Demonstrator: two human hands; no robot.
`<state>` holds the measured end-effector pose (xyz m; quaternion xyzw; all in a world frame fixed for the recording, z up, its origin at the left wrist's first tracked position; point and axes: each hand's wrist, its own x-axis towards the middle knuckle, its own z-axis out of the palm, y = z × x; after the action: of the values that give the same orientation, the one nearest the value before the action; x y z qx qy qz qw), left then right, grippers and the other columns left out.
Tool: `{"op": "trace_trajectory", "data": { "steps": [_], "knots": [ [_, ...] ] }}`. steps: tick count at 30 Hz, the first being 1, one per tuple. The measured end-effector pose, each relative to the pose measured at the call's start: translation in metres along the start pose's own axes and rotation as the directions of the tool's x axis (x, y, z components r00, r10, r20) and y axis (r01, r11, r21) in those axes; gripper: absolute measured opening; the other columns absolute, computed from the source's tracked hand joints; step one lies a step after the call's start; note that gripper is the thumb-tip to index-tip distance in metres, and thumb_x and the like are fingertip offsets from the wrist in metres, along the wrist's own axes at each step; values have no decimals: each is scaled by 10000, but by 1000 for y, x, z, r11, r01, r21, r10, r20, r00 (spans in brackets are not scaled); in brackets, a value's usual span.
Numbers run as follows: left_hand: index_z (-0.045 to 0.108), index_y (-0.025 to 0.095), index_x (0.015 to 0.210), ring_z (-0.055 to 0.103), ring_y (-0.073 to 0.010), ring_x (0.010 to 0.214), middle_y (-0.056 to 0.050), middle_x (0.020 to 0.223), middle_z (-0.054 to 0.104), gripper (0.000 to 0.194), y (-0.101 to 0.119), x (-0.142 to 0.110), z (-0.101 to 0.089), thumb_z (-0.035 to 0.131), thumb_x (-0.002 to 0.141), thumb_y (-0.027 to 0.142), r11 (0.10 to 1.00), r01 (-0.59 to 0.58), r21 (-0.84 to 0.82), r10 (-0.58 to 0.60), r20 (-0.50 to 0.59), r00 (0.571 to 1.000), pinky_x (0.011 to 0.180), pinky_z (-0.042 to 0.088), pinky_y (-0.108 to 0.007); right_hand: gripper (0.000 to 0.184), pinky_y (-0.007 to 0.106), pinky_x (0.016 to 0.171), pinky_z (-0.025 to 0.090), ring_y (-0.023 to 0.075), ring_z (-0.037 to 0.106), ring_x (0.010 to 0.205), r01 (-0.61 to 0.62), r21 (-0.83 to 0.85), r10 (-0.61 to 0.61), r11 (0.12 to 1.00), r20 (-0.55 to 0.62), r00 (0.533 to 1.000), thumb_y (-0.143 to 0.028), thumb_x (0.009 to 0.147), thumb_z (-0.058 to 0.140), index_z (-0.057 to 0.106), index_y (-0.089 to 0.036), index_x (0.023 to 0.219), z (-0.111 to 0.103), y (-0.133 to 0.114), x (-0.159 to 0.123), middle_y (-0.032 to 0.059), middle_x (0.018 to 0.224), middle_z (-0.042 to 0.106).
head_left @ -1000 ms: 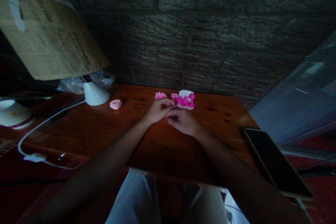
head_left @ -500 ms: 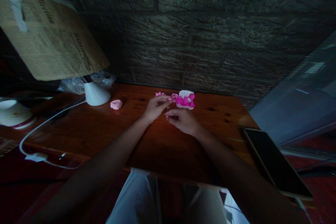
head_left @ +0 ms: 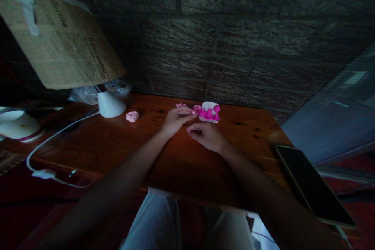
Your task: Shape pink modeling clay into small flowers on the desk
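My left hand (head_left: 175,119) rests on the wooden table (head_left: 123,144), fingers curled over a pale pink frilled clay piece (head_left: 181,105) whose edge peeks out above them. My right hand (head_left: 206,136) lies just right of it with fingers bent in a pinch; what they hold is too dark to make out. Beyond both hands sits a white slab (head_left: 208,106) with bright magenta clay shapes (head_left: 209,113) on it. A small pale pink clay lump (head_left: 132,116) lies apart to the left.
A white cone lamp base (head_left: 111,104) with a paper shade (head_left: 61,43) and white cable (head_left: 49,144) stands at the left. A dark phone (head_left: 313,187) lies near the table's right edge. A brick wall (head_left: 234,39) closes the back.
My left hand has slid forward over the frilled pink piece, covering most of it. My right hand drew slightly apart from the left. The view shifted a little.
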<state>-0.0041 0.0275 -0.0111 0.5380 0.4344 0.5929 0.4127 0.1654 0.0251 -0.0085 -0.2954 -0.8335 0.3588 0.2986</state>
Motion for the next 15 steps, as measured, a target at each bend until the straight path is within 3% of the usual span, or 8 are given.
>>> {"op": "trace_trajectory", "data": {
  "steps": [7,15],
  "knots": [
    [797,183,783,707,-171,837,-44,857,786,172,-3,0,-1,892,650,236,998,-65,-1,65,57,996,893,569,-366,232,324,815,577,179,752,849,32,-8,-32,999,-18,999,-42,849,637,808,-181,920,2,4,0,63,967,826],
    [800,171,794,701,-159,800,-44,837,775,153,-4,0,-2,878,672,220,995,-94,-19,95,123,988,881,567,-353,202,318,782,575,183,751,800,9,15,-10,1000,14,1000,-31,820,667,801,-168,882,2,5,0,65,906,825]
  ]
}}
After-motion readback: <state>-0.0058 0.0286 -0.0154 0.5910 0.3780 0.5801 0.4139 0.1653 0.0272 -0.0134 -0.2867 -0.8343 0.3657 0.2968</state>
